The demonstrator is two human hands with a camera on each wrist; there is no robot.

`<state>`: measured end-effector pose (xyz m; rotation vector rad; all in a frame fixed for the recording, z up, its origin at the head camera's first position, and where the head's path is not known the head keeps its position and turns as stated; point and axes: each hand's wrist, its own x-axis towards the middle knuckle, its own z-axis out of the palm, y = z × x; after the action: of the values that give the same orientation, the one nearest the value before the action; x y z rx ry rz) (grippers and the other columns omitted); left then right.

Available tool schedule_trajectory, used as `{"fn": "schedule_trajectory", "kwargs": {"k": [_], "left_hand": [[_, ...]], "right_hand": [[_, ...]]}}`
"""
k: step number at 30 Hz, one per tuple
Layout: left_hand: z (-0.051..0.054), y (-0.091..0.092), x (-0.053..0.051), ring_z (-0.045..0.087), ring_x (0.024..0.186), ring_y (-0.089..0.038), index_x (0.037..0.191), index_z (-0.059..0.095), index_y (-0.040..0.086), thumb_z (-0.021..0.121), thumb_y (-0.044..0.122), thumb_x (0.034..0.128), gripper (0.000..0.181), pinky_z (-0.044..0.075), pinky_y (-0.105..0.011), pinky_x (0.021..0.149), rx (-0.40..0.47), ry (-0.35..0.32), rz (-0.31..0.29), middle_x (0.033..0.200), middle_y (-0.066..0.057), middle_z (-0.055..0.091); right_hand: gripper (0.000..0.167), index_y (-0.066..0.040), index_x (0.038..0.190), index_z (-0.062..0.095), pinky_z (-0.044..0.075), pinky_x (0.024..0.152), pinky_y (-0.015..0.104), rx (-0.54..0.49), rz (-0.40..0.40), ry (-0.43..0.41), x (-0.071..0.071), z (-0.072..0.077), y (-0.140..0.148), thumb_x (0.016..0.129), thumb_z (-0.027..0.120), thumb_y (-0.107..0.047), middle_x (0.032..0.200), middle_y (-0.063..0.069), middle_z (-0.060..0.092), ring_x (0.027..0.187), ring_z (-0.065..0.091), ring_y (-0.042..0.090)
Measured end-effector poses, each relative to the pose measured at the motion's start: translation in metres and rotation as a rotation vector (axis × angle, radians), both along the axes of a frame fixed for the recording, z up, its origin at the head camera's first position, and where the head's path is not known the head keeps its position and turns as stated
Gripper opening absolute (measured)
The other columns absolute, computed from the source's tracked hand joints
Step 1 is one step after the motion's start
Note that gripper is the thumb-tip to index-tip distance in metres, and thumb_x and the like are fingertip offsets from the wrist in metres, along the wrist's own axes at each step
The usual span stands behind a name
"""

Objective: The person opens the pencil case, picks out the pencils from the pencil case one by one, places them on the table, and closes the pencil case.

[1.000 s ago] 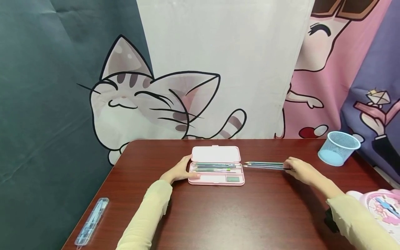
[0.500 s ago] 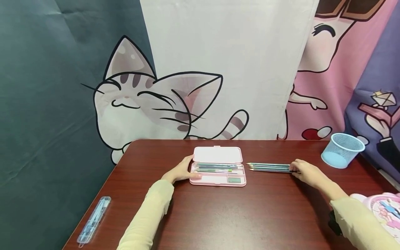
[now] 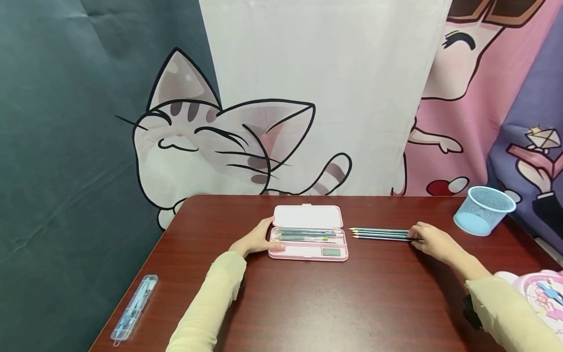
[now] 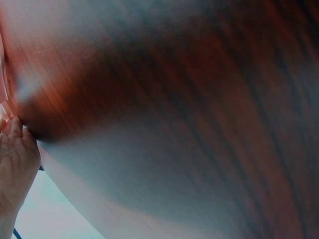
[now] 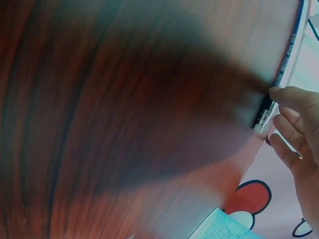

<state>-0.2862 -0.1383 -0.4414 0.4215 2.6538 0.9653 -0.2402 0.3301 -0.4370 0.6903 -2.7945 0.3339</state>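
In the head view, a pink pencil case (image 3: 308,259) is set at the far middle of the tabletop (image 3: 365,293), its lid (image 3: 308,216) laid back. Its left end is gripped by the left hand (image 3: 254,241), the thumb in front and the fingers at the far side. Slim writing tools (image 3: 303,235) are held in the far compartment, and a green block (image 3: 331,252) in the near one, at its right. Just beside the case, a bundle of pencils (image 3: 380,238) is pinched at its right end by the right hand (image 3: 435,244), with the points turned toward the case. Whether the bundle is raised at all cannot be told. The hands are well apart. A blue mesh cup (image 3: 475,225) is seen beyond the right hand.

In the left wrist view, only the left hand and a sliver of the case are caught at the edge; the grip is barely shown.

In the right wrist view, the pencils are seen edge-on, clamped between thumb and fingertip.

The step in hand is judged to be the gathering of the pencils while the case is steadied. For the next move, an even, level lift seems to be called for, with the ends held together.
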Motion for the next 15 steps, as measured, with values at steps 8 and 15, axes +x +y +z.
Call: {"fn": "schedule_trajectory", "kwargs": {"k": [8, 15], "left_hand": [[-0.003, 0.000, -0.002, 0.023, 0.137, -0.023, 0.146, 0.018, 0.009, 0.078, 0.040, 0.0682, 0.103, 0.022, -0.041, 0.112, 0.006, -0.001, 0.000, 0.149, -0.010, 0.024], [-0.004, -0.001, -0.003, 0.023, 0.137, -0.022, 0.146, 0.018, 0.010, 0.079, 0.039, 0.0680, 0.103, 0.022, -0.041, 0.112, 0.010, 0.002, -0.007, 0.149, -0.010, 0.024]], "right_hand": [[0.016, -0.001, 0.084, 0.063, 0.049, 0.069, 0.041, -0.109, 0.021, -0.041, -0.007, 0.005, -0.037, 0.072, 0.072, -0.004, 0.080, 0.006, 0.061, 0.076, 0.060, 0.025], [0.013, -0.002, 0.085, 0.064, 0.049, 0.070, 0.038, -0.177, 0.128, -0.030, -0.023, 0.004, -0.095, 0.074, 0.071, -0.004, 0.081, 0.006, 0.062, 0.076, 0.061, 0.022]]}}
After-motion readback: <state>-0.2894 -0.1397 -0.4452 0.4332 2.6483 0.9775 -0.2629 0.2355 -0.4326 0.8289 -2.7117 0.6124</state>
